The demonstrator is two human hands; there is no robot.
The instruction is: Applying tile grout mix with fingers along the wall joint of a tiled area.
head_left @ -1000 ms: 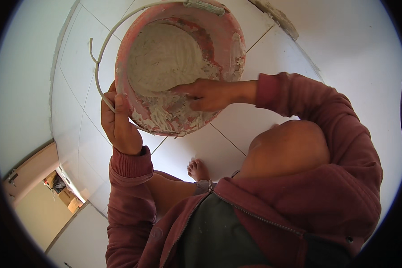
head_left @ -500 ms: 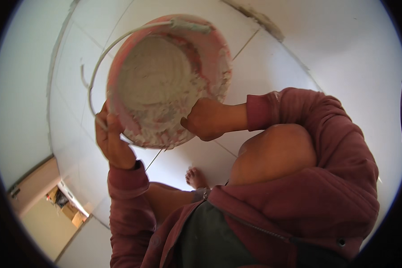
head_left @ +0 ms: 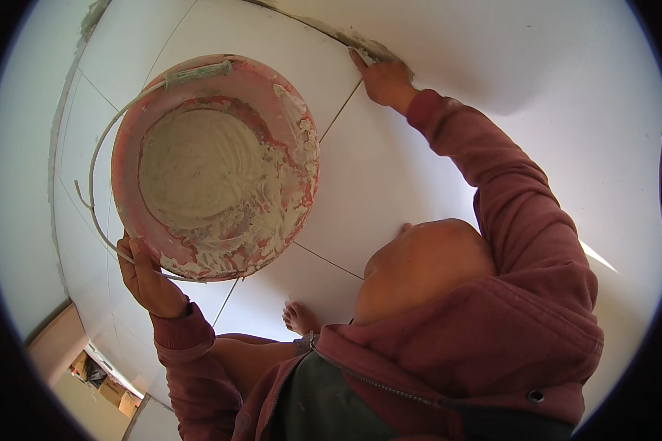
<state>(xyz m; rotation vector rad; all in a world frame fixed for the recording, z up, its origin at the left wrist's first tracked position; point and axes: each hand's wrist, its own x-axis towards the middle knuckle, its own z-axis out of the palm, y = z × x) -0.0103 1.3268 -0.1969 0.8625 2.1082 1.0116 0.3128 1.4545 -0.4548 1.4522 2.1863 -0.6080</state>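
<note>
A red bucket (head_left: 287, 88) stands on the white floor tiles, its inner wall smeared with pale grey paste (head_left: 198, 165) that also fills the bottom. Its wire handle (head_left: 94, 173) with a grey grip hangs over the left side. At the near left rim, my left hand (head_left: 153, 283) is closed on the bucket edge, thumb inside, beside the end of the handle. My right hand (head_left: 388, 82) reaches beyond the bucket to the right. Its index finger stretches to the grey joint (head_left: 371, 48) between floor and wall, and nothing shows in that hand; its other fingers look partly folded.
The white wall (head_left: 537, 66) rises to the right. Another rough grey joint (head_left: 59, 147) runs along the left wall. At lower left is an opening with boxes (head_left: 110, 389) beyond. My bent knee (head_left: 434, 264) and bare foot (head_left: 299, 317) are close to the bucket.
My right hand has left the bucket's near right rim and stretched out to the wall joint. The bucket appears lower and farther left in view, with my left hand still at its rim.
</note>
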